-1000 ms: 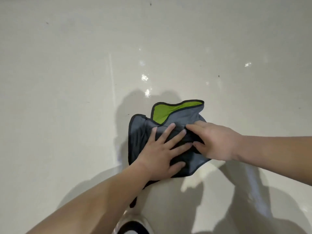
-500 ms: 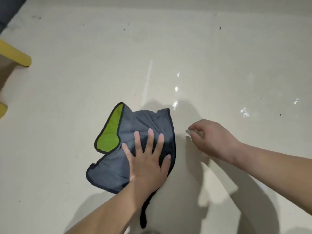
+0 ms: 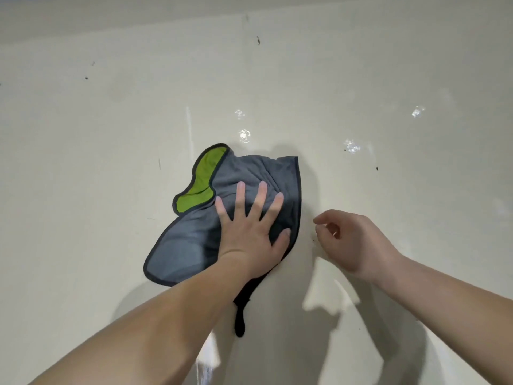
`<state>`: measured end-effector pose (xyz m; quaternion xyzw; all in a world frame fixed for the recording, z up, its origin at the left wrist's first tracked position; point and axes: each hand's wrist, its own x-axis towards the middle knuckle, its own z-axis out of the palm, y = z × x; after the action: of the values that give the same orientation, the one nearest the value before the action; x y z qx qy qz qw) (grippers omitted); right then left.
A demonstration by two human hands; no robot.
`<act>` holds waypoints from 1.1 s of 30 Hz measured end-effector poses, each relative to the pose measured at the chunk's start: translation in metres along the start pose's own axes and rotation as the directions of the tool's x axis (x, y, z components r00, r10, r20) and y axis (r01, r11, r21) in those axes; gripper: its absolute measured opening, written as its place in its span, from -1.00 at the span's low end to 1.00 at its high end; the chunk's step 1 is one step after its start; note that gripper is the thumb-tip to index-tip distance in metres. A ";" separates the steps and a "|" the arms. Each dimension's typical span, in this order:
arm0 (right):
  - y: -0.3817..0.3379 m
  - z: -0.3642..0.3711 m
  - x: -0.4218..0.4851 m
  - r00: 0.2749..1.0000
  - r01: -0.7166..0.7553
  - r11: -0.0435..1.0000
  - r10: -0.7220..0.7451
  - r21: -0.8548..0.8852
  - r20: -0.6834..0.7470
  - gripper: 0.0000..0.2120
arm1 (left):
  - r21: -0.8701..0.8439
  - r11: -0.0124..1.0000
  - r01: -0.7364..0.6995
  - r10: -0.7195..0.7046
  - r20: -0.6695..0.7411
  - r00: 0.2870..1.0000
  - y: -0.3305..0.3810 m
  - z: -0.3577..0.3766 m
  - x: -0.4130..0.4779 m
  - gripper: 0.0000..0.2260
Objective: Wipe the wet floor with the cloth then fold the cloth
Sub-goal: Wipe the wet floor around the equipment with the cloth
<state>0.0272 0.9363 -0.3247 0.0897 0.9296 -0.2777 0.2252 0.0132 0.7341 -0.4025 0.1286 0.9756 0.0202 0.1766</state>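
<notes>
**Still wiping: wet spots remaining on the floor**

Now the left hand [image 3: 249,232] is pressing flat, fingers spread, on the rumpled grey cloth with green underside [image 3: 200,226], lying mid-floor. The right hand [image 3: 352,240] is hovering beside it, loosely curled and empty. Pushing toward the glistening droplets [image 3: 244,134] on the cream floor [image 3: 83,162], with even pressure, should clear them.

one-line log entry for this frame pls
phase: wiping | left hand: flat on cloth | right hand: off cloth, empty, curled | floor: wet spots beyond cloth | fold: not started
</notes>
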 end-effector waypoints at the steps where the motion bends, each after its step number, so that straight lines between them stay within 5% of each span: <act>1: 0.004 -0.002 -0.003 1.000 -0.017 1.000 0.017 -0.001 0.012 -0.73 | 0.008 1.000 -0.008 0.008 -0.007 1.000 0.001 0.000 0.000 -0.34; 8: 0.016 0.002 0.001 0.982 0.186 0.901 -0.153 -0.393 0.114 -0.76 | -0.027 0.999 0.035 -0.035 0.002 0.999 0.037 0.022 -0.044 -0.35; 11: 0.012 0.004 -0.007 0.954 0.251 0.820 -0.120 -0.514 0.275 -0.83 | -0.036 0.998 -0.047 0.052 0.178 0.983 0.048 0.015 -0.089 -0.36; 14: 0.005 0.004 -0.009 0.959 0.281 0.743 -0.199 -0.607 0.200 -0.79 | -0.091 0.992 -0.084 0.106 0.276 0.955 0.031 -0.026 -0.110 -0.40; 19: -0.026 0.005 0.003 0.911 0.405 0.784 -0.298 -0.470 0.287 -0.55 | -0.072 0.996 0.052 -0.030 0.286 0.958 0.010 -0.114 -0.177 -0.49; 24: -0.056 0.019 -0.014 0.877 0.476 0.600 -0.378 -0.643 0.296 -0.27 | 0.060 0.992 0.110 -0.125 0.396 0.910 -0.017 -0.155 -0.233 -0.47; 29: -0.077 0.054 -0.015 0.848 0.401 0.827 -0.172 -0.394 0.501 -0.07 | 0.054 0.995 0.088 -0.103 0.463 0.880 -0.058 -0.115 -0.210 -0.46; 33: -0.067 0.104 -0.024 0.928 0.266 0.811 -0.070 -0.521 0.365 -0.10 | -0.070 0.997 -0.014 0.042 0.422 0.905 -0.096 -0.063 -0.196 -0.71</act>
<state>0.0673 0.8221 -0.3591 -0.1119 0.9230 -0.0222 0.3674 0.1447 0.5916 -0.2851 0.1382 0.9110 0.0261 0.3878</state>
